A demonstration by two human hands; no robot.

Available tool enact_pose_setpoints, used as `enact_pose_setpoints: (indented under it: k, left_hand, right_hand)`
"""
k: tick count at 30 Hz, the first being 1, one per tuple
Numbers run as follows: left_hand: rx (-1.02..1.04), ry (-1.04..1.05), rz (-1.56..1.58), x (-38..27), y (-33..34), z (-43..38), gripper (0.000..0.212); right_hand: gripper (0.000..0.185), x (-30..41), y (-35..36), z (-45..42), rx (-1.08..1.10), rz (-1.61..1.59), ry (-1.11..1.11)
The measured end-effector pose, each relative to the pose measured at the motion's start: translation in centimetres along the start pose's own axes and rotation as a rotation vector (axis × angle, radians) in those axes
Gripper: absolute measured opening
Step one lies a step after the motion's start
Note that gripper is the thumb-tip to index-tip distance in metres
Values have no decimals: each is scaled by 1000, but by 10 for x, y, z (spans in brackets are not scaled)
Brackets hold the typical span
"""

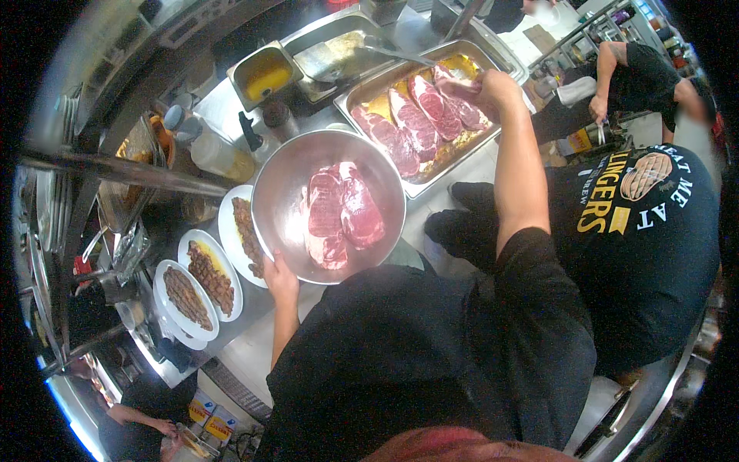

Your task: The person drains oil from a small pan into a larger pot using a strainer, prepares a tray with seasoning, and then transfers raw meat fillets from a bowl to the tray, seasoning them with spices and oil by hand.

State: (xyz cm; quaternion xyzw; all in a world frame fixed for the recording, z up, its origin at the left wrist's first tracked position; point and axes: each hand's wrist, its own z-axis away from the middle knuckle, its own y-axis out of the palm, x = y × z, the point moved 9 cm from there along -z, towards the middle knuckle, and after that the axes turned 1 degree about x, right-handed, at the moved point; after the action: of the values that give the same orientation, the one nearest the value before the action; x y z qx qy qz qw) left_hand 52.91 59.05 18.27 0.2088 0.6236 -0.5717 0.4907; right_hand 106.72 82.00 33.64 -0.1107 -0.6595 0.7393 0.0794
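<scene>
My left hand (282, 278) grips the lower left rim of a large metal mixing bowl (277, 173). Several raw steaks (329, 208) lie inside it, some overlapping. At the upper right, my right hand (496, 89) holds the end of a raw steak (462, 92) over a rectangular metal pan (441, 179). More raw steaks (430, 104) lie side by side in that pan, in yellow liquid that looks like oil or marinade. The fingertips of my right hand are partly hidden by the hand itself and the meat.
Oval white plates (222, 231) of cooked sliced meat stand left of the bowl. Behind are squeeze bottles (211, 153) and a small metal pan of yellow liquid (268, 81). A co-worker in a black shirt (646, 277) is close at my right; others (641, 75) work farther off.
</scene>
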Motion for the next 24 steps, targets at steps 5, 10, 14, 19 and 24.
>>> enact_pose_setpoints:
  k: [5, 10, 14, 19, 24]
  left_hand:
    - [-7, -49, -35, 27, 1, 1, 33]
    - [-9, -40, -73, 25, 1, 3, 36]
    - [-70, 61, -70, 31, -2, 8, 36]
    - [13, -89, -65, 36, 7, 8, 35]
    - [2, -124, 65, 57, 5, 7, 34]
  right_hand:
    - [27, -64, 81, -68, -126, -4, 60]
    - [34, -70, 187, -63, 240, 133, -10]
    - [42, -54, 184, -37, 2, -102, -9]
    - [43, -82, 223, -68, 118, 4, 29]
    - [39, -2, 66, 5, -460, -588, -162]
